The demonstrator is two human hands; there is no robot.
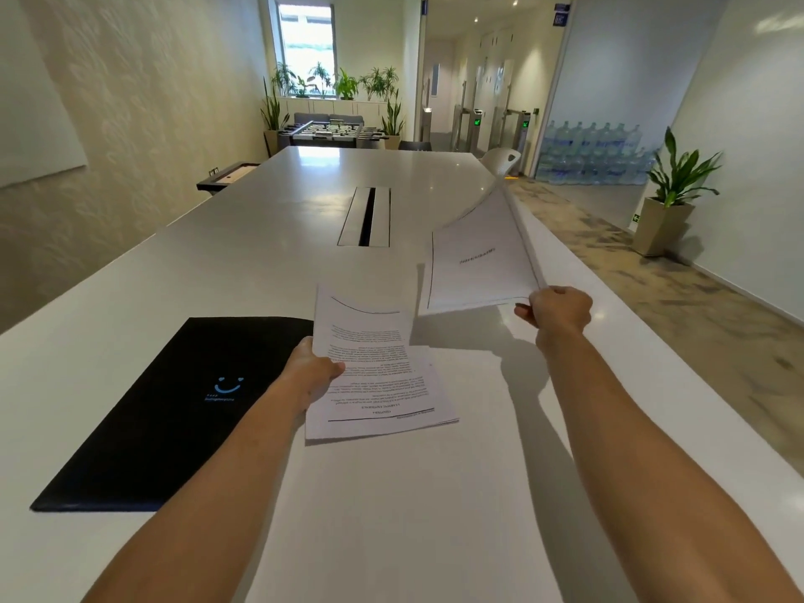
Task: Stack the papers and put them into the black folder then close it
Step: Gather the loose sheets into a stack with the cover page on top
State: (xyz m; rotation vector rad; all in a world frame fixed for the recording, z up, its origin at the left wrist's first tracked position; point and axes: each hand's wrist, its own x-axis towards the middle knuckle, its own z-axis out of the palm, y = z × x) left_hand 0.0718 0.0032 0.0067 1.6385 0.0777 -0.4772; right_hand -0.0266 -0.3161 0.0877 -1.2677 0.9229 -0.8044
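Note:
A closed black folder (174,411) with a blue smiley logo lies flat on the white table (269,237), at the left. Just right of it my left hand (311,372) grips the left edge of a stack of printed papers (374,372), lifted a little off the table. Further right, my right hand (554,311) pinches the near corner of a single sheet (476,258) with a short line of text. That sheet is raised in the air and curls away from me.
A cable slot (367,217) runs down the table's middle. The table's right edge drops to a carpeted floor with a potted plant (670,193). A white chair (502,161), stacked water bottles (591,152) and a foosball table (333,132) stand beyond.

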